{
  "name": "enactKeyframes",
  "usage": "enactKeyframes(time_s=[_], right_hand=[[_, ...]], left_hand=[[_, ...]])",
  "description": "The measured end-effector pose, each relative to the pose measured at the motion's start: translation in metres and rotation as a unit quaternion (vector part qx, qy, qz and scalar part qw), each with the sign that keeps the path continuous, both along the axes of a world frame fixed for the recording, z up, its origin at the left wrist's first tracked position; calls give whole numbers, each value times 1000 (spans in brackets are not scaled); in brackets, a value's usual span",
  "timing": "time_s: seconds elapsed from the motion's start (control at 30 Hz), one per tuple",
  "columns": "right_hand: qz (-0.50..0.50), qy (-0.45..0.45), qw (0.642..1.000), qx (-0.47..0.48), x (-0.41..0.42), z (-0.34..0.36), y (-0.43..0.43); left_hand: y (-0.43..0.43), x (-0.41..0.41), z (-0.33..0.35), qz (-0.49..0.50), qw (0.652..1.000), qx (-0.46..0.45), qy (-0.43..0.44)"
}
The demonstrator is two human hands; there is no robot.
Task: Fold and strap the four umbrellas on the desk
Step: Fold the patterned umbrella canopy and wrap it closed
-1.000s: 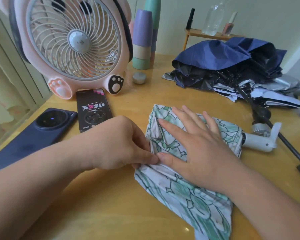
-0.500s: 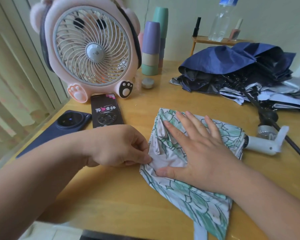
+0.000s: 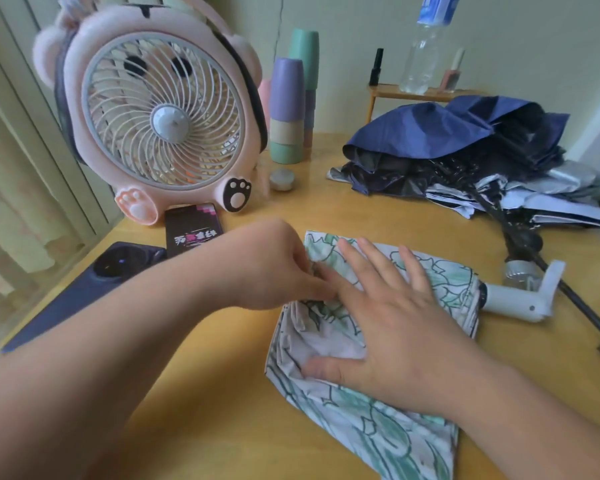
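A green-and-white leaf-print umbrella (image 3: 368,431) lies collapsed on the desk, its white handle (image 3: 513,301) pointing right. My right hand (image 3: 392,327) presses flat on its canopy with straight, spread fingers. My left hand (image 3: 274,265) pinches a fold of the canopy at its left edge, beside my right index finger. A navy blue umbrella (image 3: 440,133) lies loose and unfolded at the back right, over a silver-and-white one (image 3: 548,202). A black umbrella shaft (image 3: 582,310) runs toward the right edge.
A pink bear-shaped fan (image 3: 160,123) stands at the back left, with stacked pastel cups (image 3: 286,112) beside it. A dark phone (image 3: 94,282) and a black box (image 3: 193,228) lie left of my hands. A small wooden shelf (image 3: 413,95) carries a water bottle (image 3: 426,46).
My left hand moved up along the canopy's left edge to a new fold near my right index finger. My right hand stays pressed flat. The view shifted slightly.
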State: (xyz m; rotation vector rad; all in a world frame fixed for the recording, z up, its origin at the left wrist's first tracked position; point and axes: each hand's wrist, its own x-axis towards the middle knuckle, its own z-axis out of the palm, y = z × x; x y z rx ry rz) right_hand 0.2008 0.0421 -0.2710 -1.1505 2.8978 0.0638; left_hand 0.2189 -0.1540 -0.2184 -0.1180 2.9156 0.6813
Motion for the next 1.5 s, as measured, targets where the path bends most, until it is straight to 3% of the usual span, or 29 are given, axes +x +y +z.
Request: enactKeyframes(time_s=[0.1, 0.3, 0.63, 0.8, 0.9, 1.07, 1.37, 1.43, 1.5], right_hand=[[-1, -7, 1000, 11, 0, 1, 1], [1, -15, 999, 29, -3, 1, 1], [16, -13, 1000, 6, -4, -3, 2], [37, -4, 999, 13, -5, -2, 10], [49, -11, 999, -3, -5, 1, 12], [76, -38, 996, -3, 0, 4, 10], [103, -109, 988, 26, 7, 14, 20], [105, -125, 986, 23, 8, 16, 24], [104, -124, 987, 25, 11, 16, 26]], left_hand=[[-9, 2, -9, 16, 997, 71, -10], [-17, 0, -25, -21, 994, 108, 24], [-40, -7, -31, -42, 939, 330, -87], [-44, -5, -29, -86, 923, 360, -103], [-39, -3, -28, -59, 923, 369, -92], [-22, -3, -31, -28, 987, 157, 8], [-29, -6, -32, -58, 998, 0, -39], [-30, -6, -31, -47, 998, -17, 42], [-23, -11, -24, -58, 969, 26, 238]])
